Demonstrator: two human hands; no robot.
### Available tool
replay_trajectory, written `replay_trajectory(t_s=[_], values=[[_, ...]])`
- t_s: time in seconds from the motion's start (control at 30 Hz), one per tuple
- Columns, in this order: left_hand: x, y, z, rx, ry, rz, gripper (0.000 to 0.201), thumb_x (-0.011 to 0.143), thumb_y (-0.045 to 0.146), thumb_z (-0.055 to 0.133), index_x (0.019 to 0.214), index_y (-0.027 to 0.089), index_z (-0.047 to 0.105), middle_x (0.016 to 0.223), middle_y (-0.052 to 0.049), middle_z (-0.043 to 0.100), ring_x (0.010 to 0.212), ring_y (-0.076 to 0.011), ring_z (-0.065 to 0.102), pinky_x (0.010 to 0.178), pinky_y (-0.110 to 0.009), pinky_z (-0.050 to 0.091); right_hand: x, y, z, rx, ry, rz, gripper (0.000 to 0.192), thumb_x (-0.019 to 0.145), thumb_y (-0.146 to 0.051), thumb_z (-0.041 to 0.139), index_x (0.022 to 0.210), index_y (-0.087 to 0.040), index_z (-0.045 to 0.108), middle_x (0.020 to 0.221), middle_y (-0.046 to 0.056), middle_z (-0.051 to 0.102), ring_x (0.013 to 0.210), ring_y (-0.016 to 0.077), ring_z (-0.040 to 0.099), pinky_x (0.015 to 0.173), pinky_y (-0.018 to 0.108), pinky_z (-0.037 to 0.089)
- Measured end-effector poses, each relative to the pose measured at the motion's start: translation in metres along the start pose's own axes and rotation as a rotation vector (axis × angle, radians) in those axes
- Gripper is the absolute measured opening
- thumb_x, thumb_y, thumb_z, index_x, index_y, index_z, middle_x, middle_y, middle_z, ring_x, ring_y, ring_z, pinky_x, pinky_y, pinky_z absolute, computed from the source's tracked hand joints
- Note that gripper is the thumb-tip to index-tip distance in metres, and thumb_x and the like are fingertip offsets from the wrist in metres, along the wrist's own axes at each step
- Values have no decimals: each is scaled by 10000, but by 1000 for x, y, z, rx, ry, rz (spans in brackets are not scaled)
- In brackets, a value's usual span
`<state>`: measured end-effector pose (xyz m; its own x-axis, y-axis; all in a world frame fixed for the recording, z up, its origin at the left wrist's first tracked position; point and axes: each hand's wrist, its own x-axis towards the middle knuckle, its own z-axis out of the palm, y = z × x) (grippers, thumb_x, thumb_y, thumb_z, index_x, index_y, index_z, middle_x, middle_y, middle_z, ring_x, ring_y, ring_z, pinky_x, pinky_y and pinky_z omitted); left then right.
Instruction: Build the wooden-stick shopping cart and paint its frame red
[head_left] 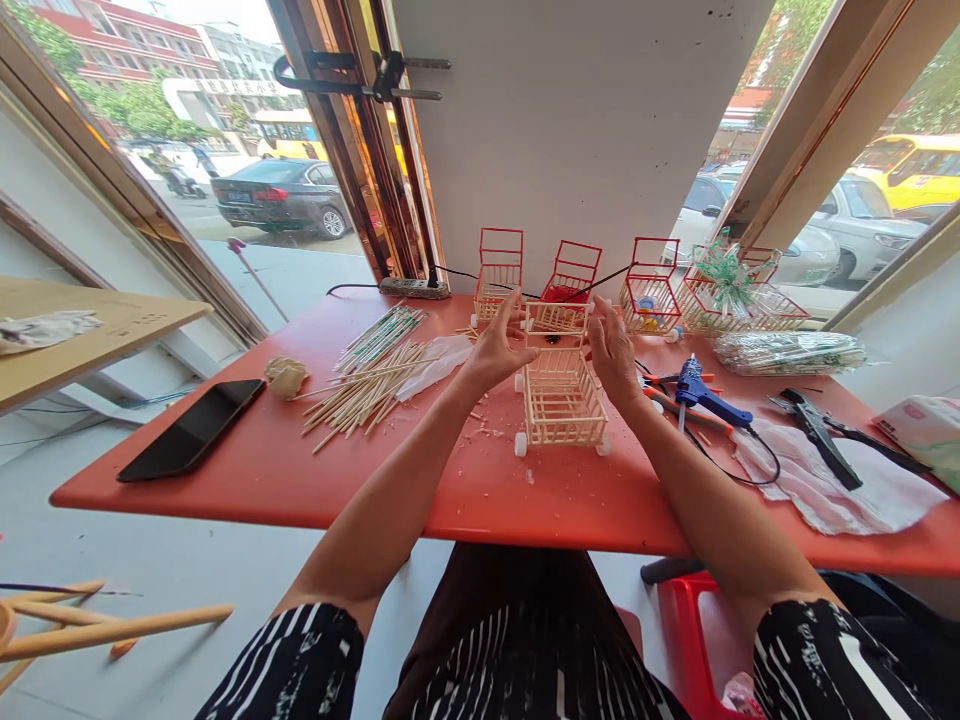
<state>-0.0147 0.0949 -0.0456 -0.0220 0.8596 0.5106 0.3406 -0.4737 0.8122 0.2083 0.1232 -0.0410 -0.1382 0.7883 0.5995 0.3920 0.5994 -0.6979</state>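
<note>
A red table [300, 470] fills the view, with a phone [191, 430] at its left edge and a loose pile of sticks [367, 385] further in. Painted red carts [570, 270] stand in a row at the back. A blue glue gun [701, 390] lies to the right, near a white cloth [817, 480].

In the middle sits an unpainted stick cart [562, 398] on white wheels. The left hand [499, 345] and right hand [611, 350] are spread, fingertips holding a small stick panel [556, 317] between them above the cart's far end. To seat it well, I judge the panel should be kept level and square with the cart's walls, with light, even pressure from both sides.
</note>
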Motion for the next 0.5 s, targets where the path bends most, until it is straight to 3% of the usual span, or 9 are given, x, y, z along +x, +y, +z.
replay_trajectory(t_s=[0.2,0.4,0.5], values=[[5,2,-6,-42,136,-47,602,908,326,727,1478,224,561,1318,-120,700,971,-171,702,829,-294,602,2,6,0,25,38,17,672,1048,-714,303,1538,-308,517,1276,117,711,1092,240,712,794,365,627],[6,6,-11,28,244,-125,272,947,252,646,1199,172,705,1189,-95,750,962,-173,717,704,-234,583,3,3,0,87,46,81,756,1009,-779,285,1517,-279,536,1187,118,723,809,195,732,576,313,568],[5,10,-15,47,206,-241,214,929,194,634,1118,161,729,1125,-86,761,879,-162,711,617,-217,560,5,2,0,124,68,96,804,975,-821,299,1506,-270,544,1143,113,724,784,198,739,542,312,561]])
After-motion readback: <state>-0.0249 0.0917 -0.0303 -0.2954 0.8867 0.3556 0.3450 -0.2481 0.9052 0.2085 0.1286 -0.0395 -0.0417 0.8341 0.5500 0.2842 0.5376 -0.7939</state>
